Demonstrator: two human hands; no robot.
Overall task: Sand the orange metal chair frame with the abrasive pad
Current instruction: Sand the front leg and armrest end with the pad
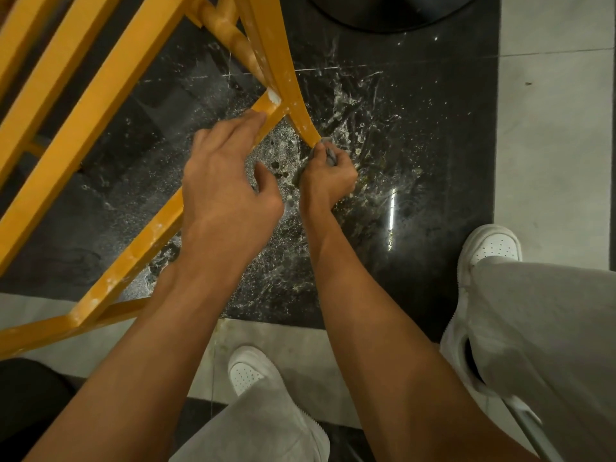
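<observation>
1. Orange painted metal makes up the chair frame, which is seen across the upper left of the view, with several long bars running side by side and white dust streaked along them.
2. The left hand is laid on a cross bar of the chair frame, just beside the joint where that bar meets a curved leg. Its fingers are curled over the bar, and the thumb is held apart beneath it.
3. A grey pad is gripped in the right hand, whose fingers are closed tightly round it. The pad is pressed against the lower end of the chair frame's curved leg, just below the joint and close to the left hand.
4. A black marbled floor is seen beneath the chair frame. It is scattered with pale dust and specks, thickest under the joint.
5. Pale grey tiles are laid to the right of the chair frame, beyond the black strip, and again below it.
6. Two white shoes and grey trousers are seen below and to the right of the chair frame, on the near side of the floor.
7. A dark round base is partly shown at the top edge, just to the right of the chair frame's upper bars.
</observation>
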